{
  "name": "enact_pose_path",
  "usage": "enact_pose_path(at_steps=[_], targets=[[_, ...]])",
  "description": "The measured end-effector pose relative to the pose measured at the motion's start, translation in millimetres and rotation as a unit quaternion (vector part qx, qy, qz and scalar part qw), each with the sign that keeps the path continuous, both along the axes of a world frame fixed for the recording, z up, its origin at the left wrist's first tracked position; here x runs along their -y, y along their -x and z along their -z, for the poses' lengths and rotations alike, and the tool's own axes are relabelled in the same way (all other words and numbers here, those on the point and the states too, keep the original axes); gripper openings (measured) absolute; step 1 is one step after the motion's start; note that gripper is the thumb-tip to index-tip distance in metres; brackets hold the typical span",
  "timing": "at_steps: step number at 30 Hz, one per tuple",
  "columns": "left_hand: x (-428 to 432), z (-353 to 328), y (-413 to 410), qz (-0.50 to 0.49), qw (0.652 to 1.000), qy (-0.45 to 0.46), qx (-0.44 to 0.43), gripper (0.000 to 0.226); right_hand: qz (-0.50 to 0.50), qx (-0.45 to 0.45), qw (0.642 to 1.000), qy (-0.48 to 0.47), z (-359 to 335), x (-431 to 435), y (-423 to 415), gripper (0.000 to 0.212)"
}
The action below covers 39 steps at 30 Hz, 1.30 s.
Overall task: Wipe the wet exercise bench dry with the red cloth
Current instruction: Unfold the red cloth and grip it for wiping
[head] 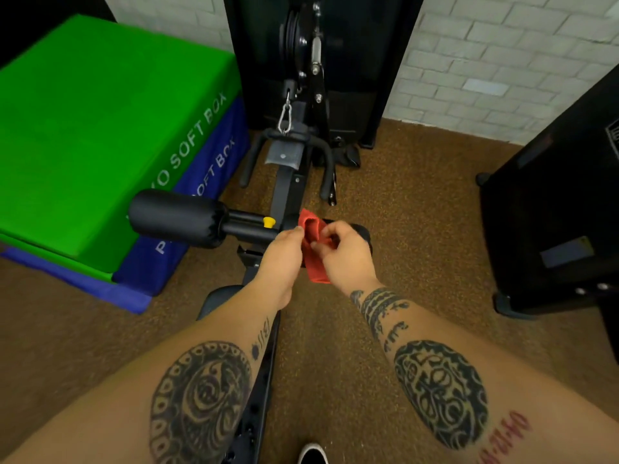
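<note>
Here the left hand (284, 254) and right hand (346, 254) pinch the red cloth (315, 274); the bench (219, 298) runs straight ahead below, its pad nearer the left.

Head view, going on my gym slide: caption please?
Left hand and right hand hold the red cloth beside the black roller pad of the exercise bench.

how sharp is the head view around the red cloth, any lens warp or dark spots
Head view: wide-angle warp bends the courses of the brick wall; the red cloth, pinched by the left hand and right hand, looks slightly soft; the black cabinet on the right sinks into shadow; no strong glare.
</note>
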<state>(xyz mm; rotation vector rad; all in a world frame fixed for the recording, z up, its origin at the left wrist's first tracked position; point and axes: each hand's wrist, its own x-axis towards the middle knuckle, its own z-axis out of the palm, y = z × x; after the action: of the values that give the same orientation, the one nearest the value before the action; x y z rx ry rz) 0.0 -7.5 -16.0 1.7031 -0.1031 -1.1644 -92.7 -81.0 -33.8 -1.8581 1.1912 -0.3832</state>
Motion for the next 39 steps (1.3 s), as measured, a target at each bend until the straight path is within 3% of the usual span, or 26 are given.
enact_pose_path(at_steps=[2, 6, 10, 14, 18, 20, 28, 31, 36, 39], targets=[[-6, -19, -5, -0.015, 0.998, 0.029, -0.056, 0.033, -0.006, 0.029, 0.999, -0.027, -16, -16, 6, 0.018], [-18, -52, -4, 0.025, 0.998, 0.035, 0.042, 0.020, 0.019, 0.110, 0.990, -0.086, -57, -36, 20, 0.018], [-39, -99, -8, 0.060, 0.994, 0.056, 0.066, 0.018, 0.062, 0.190, 0.967, -0.156, -107, -52, 27, 0.026], [-71, -147, -20, 0.101, 0.987, 0.075, 0.099, 0.018, 0.016, 0.104, 0.993, -0.054, -158, -70, 23, 0.007], [-113, -188, -40, 0.147, 0.952, 0.059, 0.261, 0.023, -0.016, 0.082, 0.996, -0.016, -206, -99, 17, 0.016], [-137, -213, -46, 0.162, 0.938, 0.063, 0.301, 0.027, -0.022, 0.082, 0.996, -0.009, -232, -118, 11, 0.018], [-256, -300, -75, 0.092, 0.958, 0.146, 0.228, 0.020, -0.147, 0.092, 0.984, 0.042, -317, -215, 3, 0.014], [-295, -330, -77, 0.121, 0.939, 0.162, 0.277, 0.028, -0.195, 0.040, 0.975, 0.103, -334, -252, 5, 0.035], [-334, -383, -72, 0.113, 0.884, 0.129, 0.436, 0.035, -0.125, 0.086, 0.982, 0.113, -357, -312, 5, 0.038], [-349, -410, -68, 0.076, 0.870, 0.136, 0.468, 0.035, -0.088, 0.142, 0.981, 0.103, -377, -338, -1, 0.031]])
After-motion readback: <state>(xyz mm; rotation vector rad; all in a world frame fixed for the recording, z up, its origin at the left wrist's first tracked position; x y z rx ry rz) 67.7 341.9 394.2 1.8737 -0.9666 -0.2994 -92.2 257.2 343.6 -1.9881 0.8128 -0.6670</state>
